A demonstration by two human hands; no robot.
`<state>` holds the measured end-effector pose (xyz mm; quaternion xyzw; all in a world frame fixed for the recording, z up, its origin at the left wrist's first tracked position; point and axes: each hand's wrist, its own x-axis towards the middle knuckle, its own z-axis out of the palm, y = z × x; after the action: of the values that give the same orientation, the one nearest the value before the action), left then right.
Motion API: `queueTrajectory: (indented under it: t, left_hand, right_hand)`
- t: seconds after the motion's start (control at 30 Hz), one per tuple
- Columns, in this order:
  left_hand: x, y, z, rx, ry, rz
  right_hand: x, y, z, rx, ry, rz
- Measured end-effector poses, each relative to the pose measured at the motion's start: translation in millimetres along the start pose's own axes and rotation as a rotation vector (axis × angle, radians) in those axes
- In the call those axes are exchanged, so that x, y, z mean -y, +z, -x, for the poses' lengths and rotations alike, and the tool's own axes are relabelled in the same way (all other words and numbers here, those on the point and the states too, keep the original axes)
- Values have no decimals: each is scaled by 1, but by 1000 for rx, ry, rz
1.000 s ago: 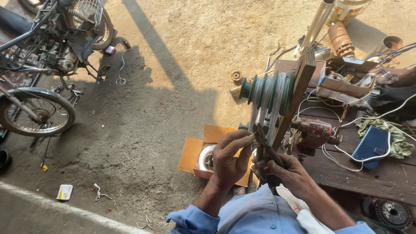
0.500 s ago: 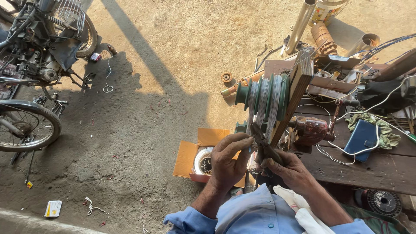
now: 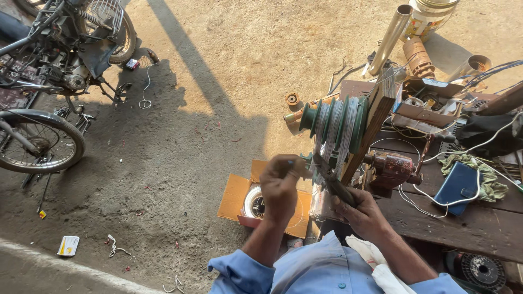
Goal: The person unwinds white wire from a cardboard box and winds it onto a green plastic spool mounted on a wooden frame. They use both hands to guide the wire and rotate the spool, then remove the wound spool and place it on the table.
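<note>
A green stepped winding former (image 3: 335, 122), wound with pale wire, stands on a wooden post at the bench's left edge. My left hand (image 3: 280, 185) is closed just below it, pinching wire ends near the former's lower rim. Dark-handled pliers (image 3: 332, 179) are gripped in my right hand (image 3: 362, 215), their jaws pointing up-left at the wire beside my left fingers. A reddish-brown motor part (image 3: 392, 169) lies on the bench just right of the pliers.
An open cardboard box (image 3: 234, 198) holding a wire spool lies on the dirt below my left hand. The wooden bench (image 3: 463, 223) carries a blue pouch (image 3: 460, 185), a green rag, white wires and boxes. Motorcycles (image 3: 54, 65) are parked at left. Metal tubes (image 3: 389, 38) lie at the back.
The view has drifted slightly. Both hands stay at the lower rim of the former, with the pliers' jaws still against the wire.
</note>
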<state>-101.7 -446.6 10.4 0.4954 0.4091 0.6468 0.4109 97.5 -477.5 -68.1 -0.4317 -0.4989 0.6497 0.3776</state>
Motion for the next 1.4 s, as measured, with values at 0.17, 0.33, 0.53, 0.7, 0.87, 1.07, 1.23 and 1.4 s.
queueTrajectory:
  t: [0.17, 0.33, 0.53, 0.7, 0.87, 1.07, 1.23, 1.4]
  left_hand:
    - [7, 14, 34, 49, 548, -467]
    - [28, 8, 25, -160, -38, 115]
    - [33, 13, 42, -171, 221, -139]
    - [12, 22, 58, -336, 122, -43]
    - [-6, 30, 97, 44, 100, -340]
    - [83, 121, 133, 730, -247, -509]
    - [147, 220, 140, 774, -239, -539]
    - [149, 256, 121, 395, -62, -620]
  right_hand:
    - [7, -7, -4, 59, -56, -91]
    - [7, -20, -1, 38, -40, 129]
    - [32, -30, 6, 211, 120, 39]
    - [38, -68, 33, 459, -51, 435]
    - [-3, -134, 84, 282, 254, 633]
    - [-22, -170, 112, -102, 587, 988]
    - [-6, -160, 110, -215, 563, 1174]
    - [9, -150, 108, -291, 235, 1363]
